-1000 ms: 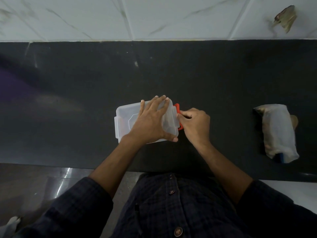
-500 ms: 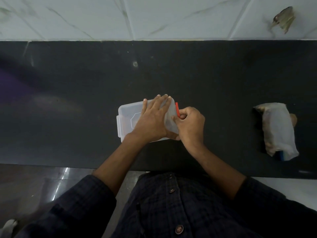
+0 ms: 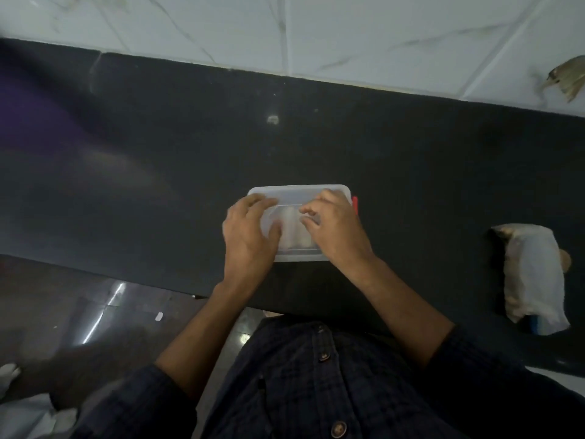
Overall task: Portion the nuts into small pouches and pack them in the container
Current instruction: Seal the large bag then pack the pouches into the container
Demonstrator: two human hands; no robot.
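A clear plastic container [image 3: 297,193] with its lid on lies on the black counter [image 3: 411,160] in front of me. A red clip [image 3: 355,204] shows at its right end. Pale pouches are dimly visible through the lid. My left hand [image 3: 250,232] rests over the container's left part with loosely bent fingers. My right hand [image 3: 335,231] lies over the right part, its fingers bent down onto the lid. Neither hand visibly wraps around anything.
A crumpled pale bag of nuts [image 3: 531,277] lies on the counter at the right. A white tiled wall [image 3: 348,36] runs behind the counter. The counter's near edge is just below the container, with the floor [image 3: 79,312] at lower left.
The red clip has been folded flat against the container's right end. My right hand moved from the clip onto the lid; my left hand slid toward the left end. The camera view tilted.
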